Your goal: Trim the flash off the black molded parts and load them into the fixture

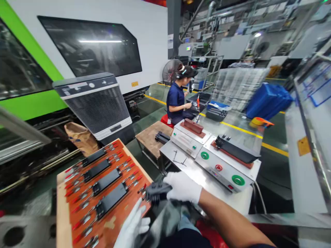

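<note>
Head view: a black moulded plastic part (157, 191) is gripped by the white-gloved right hand (182, 187), beside the right edge of an orange-topped wooden fixture board (62, 220); the white-gloved left hand (131, 224) is kept apart. A steady hold appears called for.

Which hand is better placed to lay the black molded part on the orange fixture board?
Probably the right hand: it is the one holding the black molded part. The left hand is close to the orange fixture board but appears empty.
</note>
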Demonstrator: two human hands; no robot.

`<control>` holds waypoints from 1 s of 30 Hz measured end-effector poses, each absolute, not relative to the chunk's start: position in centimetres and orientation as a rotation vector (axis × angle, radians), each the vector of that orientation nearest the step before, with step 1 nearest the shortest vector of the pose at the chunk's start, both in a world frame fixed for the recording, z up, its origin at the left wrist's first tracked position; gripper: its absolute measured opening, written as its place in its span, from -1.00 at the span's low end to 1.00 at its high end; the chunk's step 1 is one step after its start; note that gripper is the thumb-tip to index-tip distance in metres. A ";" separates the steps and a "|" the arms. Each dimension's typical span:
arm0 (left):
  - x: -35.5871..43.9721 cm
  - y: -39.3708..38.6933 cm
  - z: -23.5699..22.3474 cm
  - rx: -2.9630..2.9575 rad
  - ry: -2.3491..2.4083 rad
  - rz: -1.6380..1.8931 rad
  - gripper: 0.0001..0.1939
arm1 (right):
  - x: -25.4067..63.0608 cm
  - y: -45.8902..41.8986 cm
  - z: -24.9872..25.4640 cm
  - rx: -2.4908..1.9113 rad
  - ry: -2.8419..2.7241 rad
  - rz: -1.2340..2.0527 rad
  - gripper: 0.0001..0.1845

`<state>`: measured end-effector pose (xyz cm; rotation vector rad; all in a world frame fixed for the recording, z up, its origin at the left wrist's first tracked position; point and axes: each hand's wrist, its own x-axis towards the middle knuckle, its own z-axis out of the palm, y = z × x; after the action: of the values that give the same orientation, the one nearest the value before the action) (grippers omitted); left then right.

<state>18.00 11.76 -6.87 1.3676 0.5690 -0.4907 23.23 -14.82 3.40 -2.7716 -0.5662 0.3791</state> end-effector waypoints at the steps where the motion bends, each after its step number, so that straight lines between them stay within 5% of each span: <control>1: 19.6 10.0 -6.7 1.360 0.586 -0.485 -0.20 | 24.6 -17.8 4.6 -2.824 -0.377 0.303 -0.70; 6: 23.9 2.6 -5.4 1.298 0.630 -0.525 -0.26 | 32.5 -31.0 8.7 -2.958 0.315 0.018 -0.68; 11: 24.2 -1.2 -4.7 1.290 0.558 -0.545 -0.21 | 39.8 -37.5 8.9 -2.896 0.616 0.067 -0.63; 30: 37.4 -8.3 -7.4 1.554 0.313 -0.625 -0.40 | 48.5 -38.1 3.6 -2.939 0.554 0.295 -0.50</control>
<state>37.36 -8.34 -7.35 1.5537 0.3135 -0.6253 48.48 -38.14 3.60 -2.9392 0.5540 0.2955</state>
